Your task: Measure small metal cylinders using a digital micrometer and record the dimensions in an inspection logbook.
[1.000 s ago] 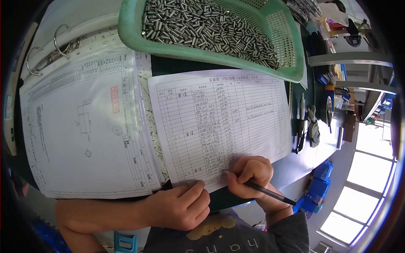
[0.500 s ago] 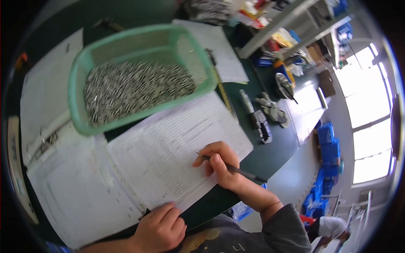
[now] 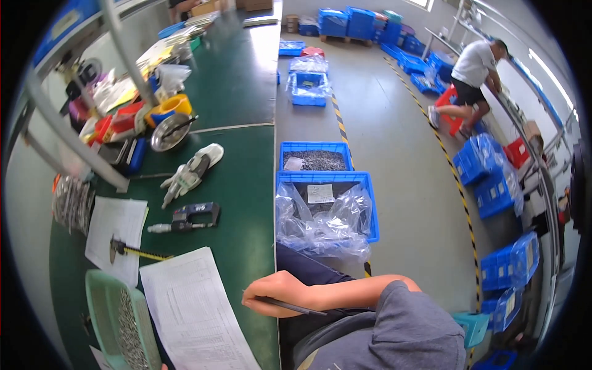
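My right hand (image 3: 275,295) is closed around a dark pen (image 3: 308,309), over the right edge of the green table (image 3: 243,246). Left of it lie lined, printed sheets (image 3: 191,308). A pale green basket (image 3: 97,302) holding many small grey metal pieces (image 3: 131,333) stands beside the sheets at the lower left. Only a sliver of skin shows at the bottom edge by the basket, perhaps my left hand; its fingers are hidden. Beyond the sheets are a digital micrometer (image 3: 192,217), a caliper (image 3: 120,246) and a pair of gloves (image 3: 194,172).
A metal bowl (image 3: 168,134) and yellow container (image 3: 176,103) stand near a shelf post (image 3: 126,52). Blue crates (image 3: 372,216), one lined with clear plastic, sit on the floor right of the table. Farther right, a person in a white shirt (image 3: 473,65) leans over a bench.
The view has swung right, bringing in the floor, crates and other person. My right hand, still holding the pen, is now off the sheets. My left hand has almost left the picture.
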Tool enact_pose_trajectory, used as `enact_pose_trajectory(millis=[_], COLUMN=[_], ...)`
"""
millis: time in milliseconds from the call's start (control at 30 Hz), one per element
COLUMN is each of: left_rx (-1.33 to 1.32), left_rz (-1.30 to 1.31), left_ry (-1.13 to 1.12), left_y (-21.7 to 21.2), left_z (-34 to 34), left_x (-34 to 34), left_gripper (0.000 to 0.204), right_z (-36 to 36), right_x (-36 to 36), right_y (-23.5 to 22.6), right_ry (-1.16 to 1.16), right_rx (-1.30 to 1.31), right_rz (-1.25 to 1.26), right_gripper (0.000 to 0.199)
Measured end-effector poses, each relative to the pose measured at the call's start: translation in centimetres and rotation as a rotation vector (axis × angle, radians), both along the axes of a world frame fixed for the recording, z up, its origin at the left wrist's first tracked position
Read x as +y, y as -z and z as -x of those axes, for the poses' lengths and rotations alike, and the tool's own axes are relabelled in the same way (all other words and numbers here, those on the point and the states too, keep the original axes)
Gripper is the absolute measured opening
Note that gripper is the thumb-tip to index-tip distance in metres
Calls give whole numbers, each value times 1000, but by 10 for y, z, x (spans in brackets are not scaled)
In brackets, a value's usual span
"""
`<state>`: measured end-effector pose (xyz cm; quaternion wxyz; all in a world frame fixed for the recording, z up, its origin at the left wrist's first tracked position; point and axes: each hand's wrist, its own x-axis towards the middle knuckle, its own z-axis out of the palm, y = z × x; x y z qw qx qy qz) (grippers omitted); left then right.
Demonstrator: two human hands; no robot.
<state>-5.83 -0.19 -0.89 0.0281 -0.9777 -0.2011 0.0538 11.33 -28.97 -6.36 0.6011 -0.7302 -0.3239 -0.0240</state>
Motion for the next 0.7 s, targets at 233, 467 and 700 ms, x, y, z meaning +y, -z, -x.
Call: enact_pose_trajectory(millis=[233, 467, 700], left_rx=[-349, -933, -1309], left_rz=[734, 474, 544], left_ry=[-305, 97, -153], left_y=[-8, -74, -71], left_z=[7, 40, 31], left_x=[-14, -54, -58], left_gripper=[44, 19, 34], right_z=[-35, -121, -109], right_x=[1, 53, 36], right_y=[-8, -19, -18], right_ry=[-2, -494, -737], right_rx=[49, 11, 334], right_rz=[34, -105, -245], right_gripper=[20, 68, 18])
